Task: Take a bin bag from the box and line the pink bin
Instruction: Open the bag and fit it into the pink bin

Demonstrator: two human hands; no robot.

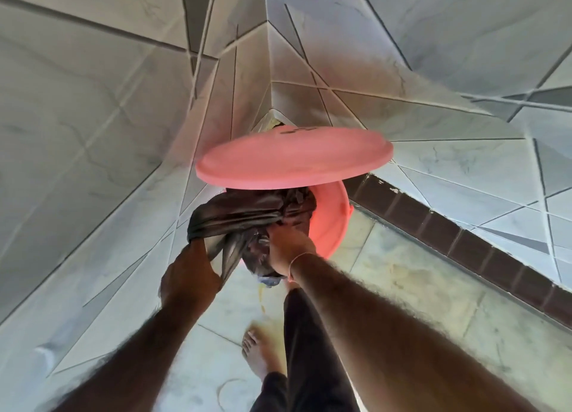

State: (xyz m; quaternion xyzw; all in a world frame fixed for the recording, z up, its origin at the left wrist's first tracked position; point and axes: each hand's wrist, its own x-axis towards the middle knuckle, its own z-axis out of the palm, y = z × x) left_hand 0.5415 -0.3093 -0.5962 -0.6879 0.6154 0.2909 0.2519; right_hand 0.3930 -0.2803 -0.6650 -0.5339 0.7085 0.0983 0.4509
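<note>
One pink bin [332, 216] at frame centre, with one pink lid [294, 158] raised above it, and one dark bin bag [247, 216] bunched at the rim. Two hands on the bag: left hand [188, 275], right hand [288, 247]. One bare foot [260, 349] at lower centre.

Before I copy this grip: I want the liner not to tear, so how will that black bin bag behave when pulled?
The black bin bag looks thin and floppy, bunching in folds between the left hand and right hand. Probably very light, and likely slippery given its sheen. Stretched over the pink bin, it may tear.
</note>
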